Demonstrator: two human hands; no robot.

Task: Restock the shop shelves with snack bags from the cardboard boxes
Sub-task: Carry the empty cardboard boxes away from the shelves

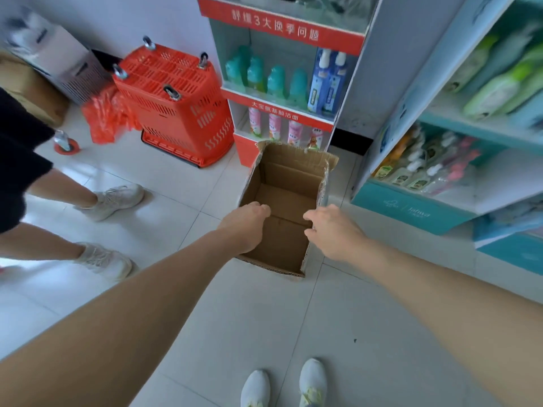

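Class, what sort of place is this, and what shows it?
Most likely a small shop: display shelves stocked with rows of bottles, an upturned red wheeled shopping basket, and a cardboard box open on the tiled floor.

Pale, glossy tiled floor [367, 318] with thin grey joints. Bears an open cardboard box [293, 174], upright, just in front of the foot of a red-and-white display stand [249, 151]. Left of that, carries an upturned red basket [176, 113], wheels up, with crumpled orange plastic bags [108, 118] just beside it. On the right, holds up a teal shelf unit [411, 207]. At the near edge, supports two white shoes [255, 389].
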